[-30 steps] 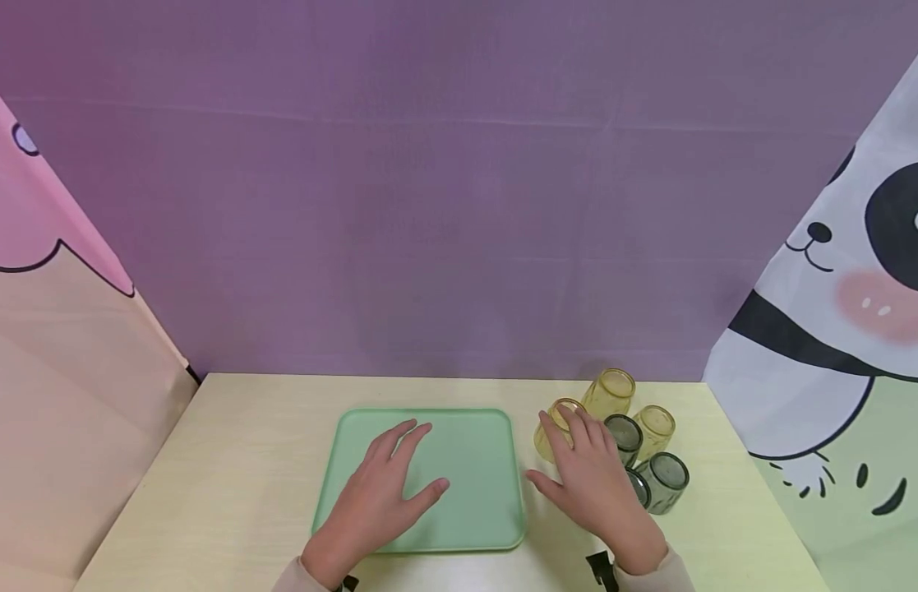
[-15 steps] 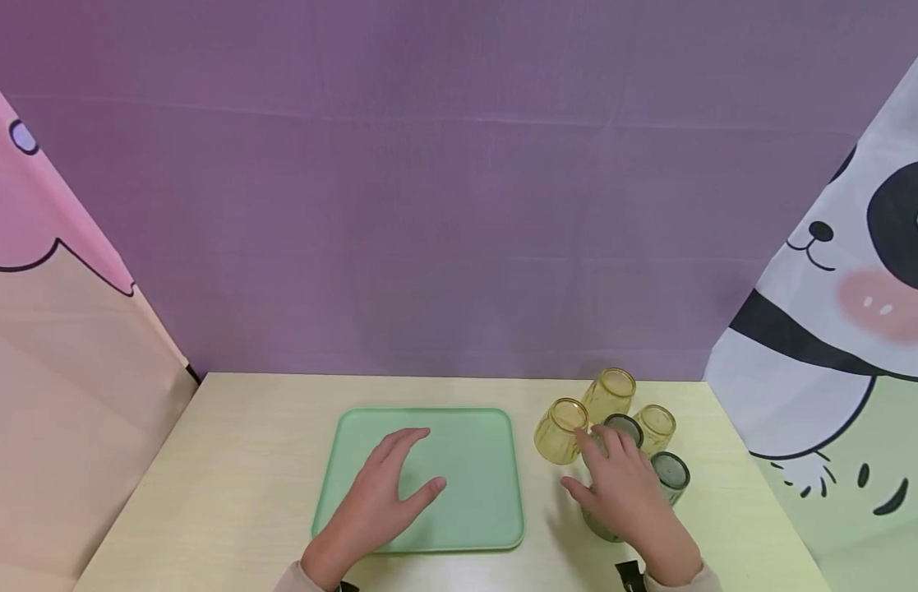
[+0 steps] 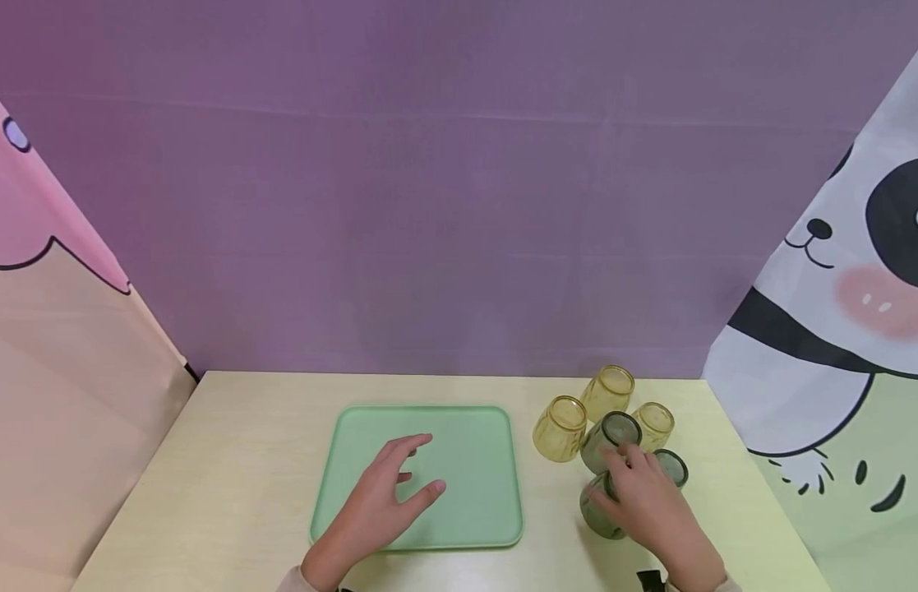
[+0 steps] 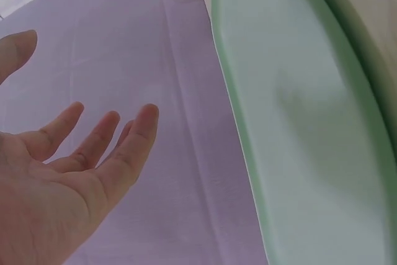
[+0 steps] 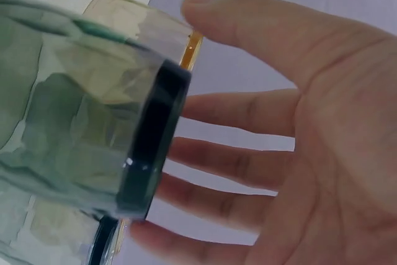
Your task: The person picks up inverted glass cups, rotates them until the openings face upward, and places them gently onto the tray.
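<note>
My right hand (image 3: 654, 510) reaches over the nearest grey-green glass (image 3: 595, 514), which stands upside down at the front of a cluster. In the right wrist view its fingers are extended past the base of that glass (image 5: 74, 116), with the thumb held apart from it. Contact between fingertips and glass cannot be told. Two more grey-green glasses stand close by, one behind (image 3: 602, 448) and one partly hidden to the right (image 3: 671, 467). My left hand (image 3: 380, 501) hovers above the pale green tray (image 3: 466, 493), thumb and fingers spread, holding nothing.
Behind the grey-green glasses stand three upside-down yellow glasses: one at left (image 3: 560, 432), one at the back (image 3: 606, 396), one at right (image 3: 654, 423). A purple curtain (image 3: 459, 205) backs the wooden table (image 3: 229, 460); a panda-print cloth (image 3: 799, 329) hangs at right.
My right hand has moved right and toward me, from beside the left yellow glass to the front grey-green glass. My left hand stays over the tray with only a slight finger shift.
</note>
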Tool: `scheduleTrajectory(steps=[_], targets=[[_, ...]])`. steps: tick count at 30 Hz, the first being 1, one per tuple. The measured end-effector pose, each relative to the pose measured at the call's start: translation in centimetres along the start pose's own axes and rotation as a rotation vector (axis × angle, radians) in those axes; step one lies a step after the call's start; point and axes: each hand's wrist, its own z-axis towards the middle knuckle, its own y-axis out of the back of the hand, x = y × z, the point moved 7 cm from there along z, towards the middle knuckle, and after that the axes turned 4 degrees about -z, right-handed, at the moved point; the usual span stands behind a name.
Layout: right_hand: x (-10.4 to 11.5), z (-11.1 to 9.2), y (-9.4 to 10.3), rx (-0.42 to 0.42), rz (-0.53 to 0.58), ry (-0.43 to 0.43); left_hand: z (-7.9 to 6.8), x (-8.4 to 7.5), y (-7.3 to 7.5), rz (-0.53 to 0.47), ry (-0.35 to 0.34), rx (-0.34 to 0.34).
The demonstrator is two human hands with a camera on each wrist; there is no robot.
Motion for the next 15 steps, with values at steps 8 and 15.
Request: scheduleTrajectory(steps=[8,15], targets=[[-0.67,-0.44,-0.29,0.027,0.053,0.011,-0.37,0.02,0.05,-0.105,0.030,0.019],[-0.79,-0.43,-0.25,0.007,0.055,0.033,-0.36,0.20,-0.03,-0.147,0.048,0.024]])
